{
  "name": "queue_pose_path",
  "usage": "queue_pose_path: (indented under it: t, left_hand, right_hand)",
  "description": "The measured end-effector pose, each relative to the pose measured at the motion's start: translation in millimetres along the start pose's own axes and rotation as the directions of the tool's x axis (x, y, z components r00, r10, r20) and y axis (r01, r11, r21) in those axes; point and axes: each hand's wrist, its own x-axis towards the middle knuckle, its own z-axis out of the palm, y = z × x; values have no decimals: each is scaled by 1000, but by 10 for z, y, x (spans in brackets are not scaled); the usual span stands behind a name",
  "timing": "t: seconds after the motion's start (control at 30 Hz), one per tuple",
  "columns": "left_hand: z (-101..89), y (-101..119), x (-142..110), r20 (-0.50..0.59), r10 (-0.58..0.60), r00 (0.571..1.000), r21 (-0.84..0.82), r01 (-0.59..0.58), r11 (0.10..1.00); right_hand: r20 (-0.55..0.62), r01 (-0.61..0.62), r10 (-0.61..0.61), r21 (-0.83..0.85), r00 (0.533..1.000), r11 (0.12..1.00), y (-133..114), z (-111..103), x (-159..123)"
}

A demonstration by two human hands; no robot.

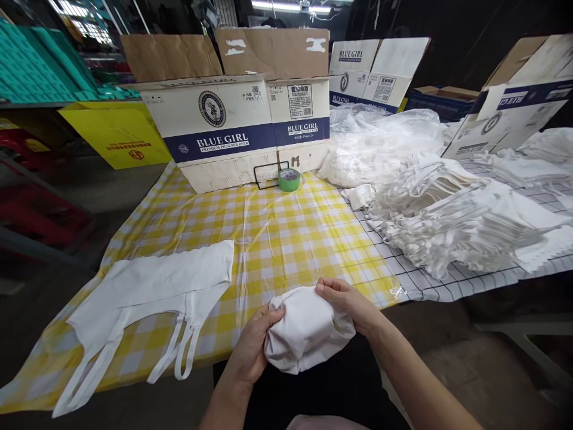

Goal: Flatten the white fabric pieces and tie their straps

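Note:
Between my two hands is a bunched white cloth garment [308,331], held over my lap at the table's near edge. My left hand [257,340] grips its left side, thumb on top. My right hand [344,301] pinches its upper right edge, with the other fingers partly behind the fabric. The garment's full shape is hidden by the folds. To the left, a white strapped camisole top [165,280] lies flat on the yellow checked tablecloth [286,239], its straps hanging toward the near edge.
Behind stand a Blue Girl beer carton [242,119], a roll of green tape [289,179] and a thin black frame [264,176]. At right are a pile of white garments [465,215], clear plastic bags [380,137] and another open carton [510,113]. A yellow bag [120,134] stands at left.

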Motion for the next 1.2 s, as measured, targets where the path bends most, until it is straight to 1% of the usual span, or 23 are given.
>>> queue_pose_path:
  t: [0.13,0.27,0.37,0.47,0.53,0.6,0.63,0.7,0.73,0.77,0.8,0.83,0.87,0.9,0.93,1.0,1.07,1.1,1.13,1.17,1.2]
  left_hand:
    - [82,28,-48,74,1,997,22,-3,1000]
    - [184,77,-58,129,-52,990,117,37,992]
    - [224,199,-22,100,-36,994,132,22,991]
    - [213,372,23,11,48,999,56,-49,997]
    - [198,476,37,-75,92,993,5,-92,996]
    - [199,552,35,-146,102,984,-39,-108,993]
    - [209,579,31,-159,93,983,-64,-104,992]
    - [250,619,23,-143,57,988,-115,-73,991]
    - [281,634,23,-113,36,993,-140,-52,989]
    - [316,650,27,-68,21,997,-164,-32,986]
    - [355,665,35,-17,14,1000,-189,-17,982]
    - [398,681,47,40,12,999,-212,-4,977]
    - [441,695,62,98,11,995,-231,12,973]
    - [487,708,77,151,5,988,-242,32,970]
    - [533,716,91,191,-4,982,-243,51,969]
    - [628,713,111,235,-27,972,-213,79,974]
    - [724,685,112,260,-27,965,-166,72,984]
    - [767,669,105,279,-16,960,-140,57,988]
    - [805,657,94,306,-7,952,-111,43,993]
    - [835,655,80,337,-4,942,-77,32,997]
    - [853,669,62,365,-6,931,-40,22,999]
  right_hand:
    - [-11,8,-8,-23,1000,1000,11,3,2]
    - [28,31,-30,-51,999,998,-39,26,12]
    - [38,70,-67,-98,997,993,-170,37,-17]
    - [27,157,-155,-216,988,964,-337,3,-91]
    - [31,203,-206,-345,978,916,-402,-60,-136]
    - [29,219,-237,-504,971,836,-390,-148,-146]
    - [24,220,-255,-587,967,779,-357,-191,-135]
    - [13,219,-315,-744,949,631,-262,-251,-88]
    - [-5,219,-379,-808,925,547,-215,-257,-59]
    - [-29,220,-470,-857,882,467,-175,-242,-33]
    - [-46,228,-570,-887,821,401,-147,-204,-13]
    - [-45,255,-657,-900,752,353,-130,-146,0]
    - [-27,303,-722,-896,692,325,-120,-70,7]
    - [3,368,-761,-876,649,310,-113,18,11]
    - [44,436,-775,-846,631,307,-105,113,17]
    - [104,527,-781,-792,615,310,-71,294,51]
    - [84,548,-797,-768,598,330,-28,431,121]
    - [50,544,-797,-757,602,362,-15,478,165]
    - [3,533,-789,-739,615,412,-18,510,206]
    - [-43,520,-768,-712,639,472,-42,529,241]
    - [-79,505,-734,-676,674,536,-91,539,264]
